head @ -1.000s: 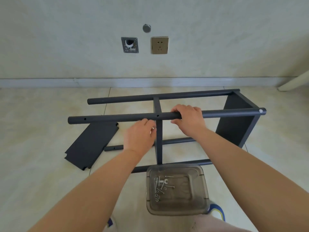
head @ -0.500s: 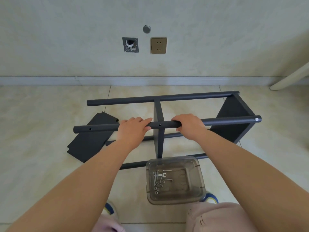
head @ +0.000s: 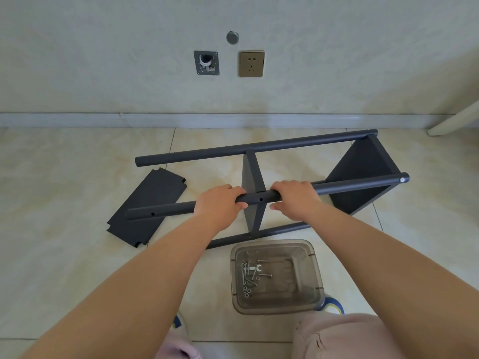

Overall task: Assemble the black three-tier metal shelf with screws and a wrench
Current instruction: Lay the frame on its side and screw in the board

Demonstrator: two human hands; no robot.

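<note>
We grip the near upper pole (head: 267, 198) of the shelf frame (head: 360, 182) lying on the floor: left hand (head: 220, 206) and right hand (head: 295, 196) curl round it either side of its empty middle screw hole (head: 261, 199). The pole runs left-right; the screws (head: 250, 277) wait in the tub (head: 315, 275) below, nearer our right.

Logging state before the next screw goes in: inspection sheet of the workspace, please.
Surface: tiled floor, pale, glossy.
Job's things: shelf frame on its side, two panels fitted; loose panel flat on the floor at left; near pole has open screw holes.
Clutter: clear bin holding screws and a wrench.
Hands: left hand and right hand both grip the near pole, either side of the middle panel.
Cables: nothing seen.
Surroundings: wall with socket, open wall box, baseboard.
</note>
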